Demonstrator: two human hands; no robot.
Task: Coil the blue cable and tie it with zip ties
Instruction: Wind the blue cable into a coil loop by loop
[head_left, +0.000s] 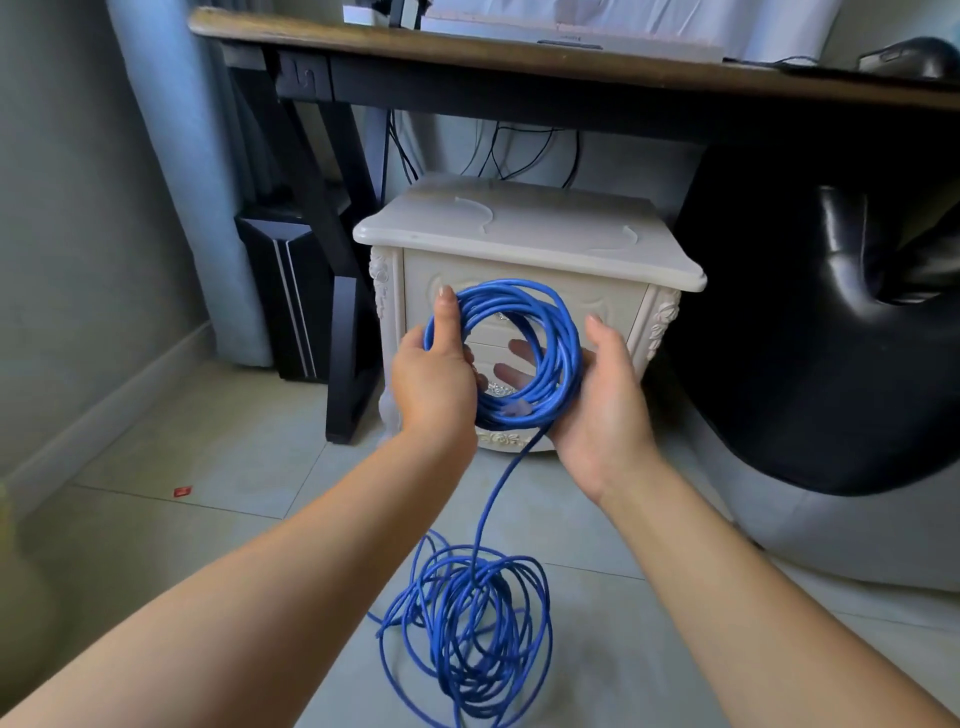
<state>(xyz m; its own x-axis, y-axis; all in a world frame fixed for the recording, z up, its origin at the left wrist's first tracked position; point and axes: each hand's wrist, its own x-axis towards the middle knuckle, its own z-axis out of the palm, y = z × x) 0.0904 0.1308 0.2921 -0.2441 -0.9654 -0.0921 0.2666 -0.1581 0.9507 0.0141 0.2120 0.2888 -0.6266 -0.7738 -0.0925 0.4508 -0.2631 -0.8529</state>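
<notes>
One smooth blue cable (524, 358) is wound into a round ring at centre view. The left hand (434, 379) holds it in a clenched grip at 9 o'clock, and the right hand (602, 400) cradles it at 4 o'clock, grip released. A single strand drops to a loose tangle on the tiled floor (218, 467) at 6 o'clock, and at 12 o'clock one glossy, carved cream nightstand (519, 234) bears two thin, pale, curved strips (475, 208).

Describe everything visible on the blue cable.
The thin blue plastic-jacketed cable is partly wound: a multi-turn coil held upright in front of the white carved cabinet, the left hand gripping its left side, the right hand cradling its right on flat fingers. A clear plug lies at the coil's bottom. One strand drops to a loose tangled heap on the tiled floor.
</notes>
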